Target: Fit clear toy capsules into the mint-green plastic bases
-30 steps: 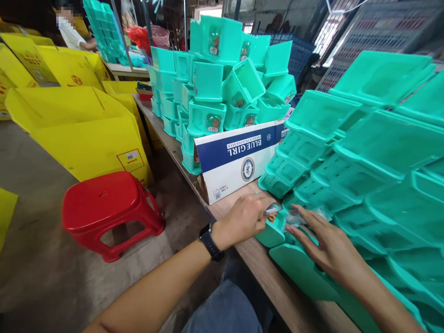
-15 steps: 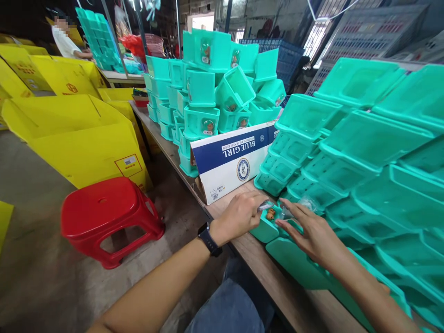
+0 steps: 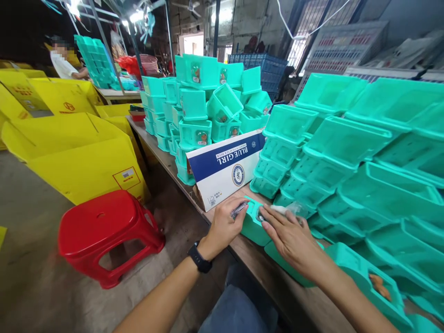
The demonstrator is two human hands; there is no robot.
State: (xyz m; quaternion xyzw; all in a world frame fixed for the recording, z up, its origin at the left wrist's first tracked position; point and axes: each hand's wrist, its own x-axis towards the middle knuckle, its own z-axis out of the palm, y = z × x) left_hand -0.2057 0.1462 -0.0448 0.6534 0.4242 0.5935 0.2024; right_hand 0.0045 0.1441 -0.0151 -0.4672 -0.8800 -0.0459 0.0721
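Note:
My left hand (image 3: 224,224) is closed in a pinch on a small clear plastic piece (image 3: 239,210) with a dark edge. Right beside it stands a green plastic box (image 3: 255,231) at the table edge. Flat on the top of that box lie the fingers of my right hand (image 3: 289,236), stretched out over a small round cover (image 3: 259,215) that they partly hide. Crumpled clear and white plastic (image 3: 295,209) shows behind the right fingers; whether that hand touches it I cannot tell. Another green box (image 3: 364,273), with a brown figure (image 3: 379,286) in its opening, is near my right forearm.
Stacked green bins (image 3: 347,143) rise on the right, with more green boxes (image 3: 194,104) piled at the back. A white and blue carton (image 3: 225,169) stands between them. Left of the table are a red stool (image 3: 100,222) and yellow cartons (image 3: 76,152). A person (image 3: 62,62) is far left.
My right hand has come down flat onto the box top, covering the opening where a brown figure showed. My left hand has turned, still pinching the clear piece. The view has tilted up.

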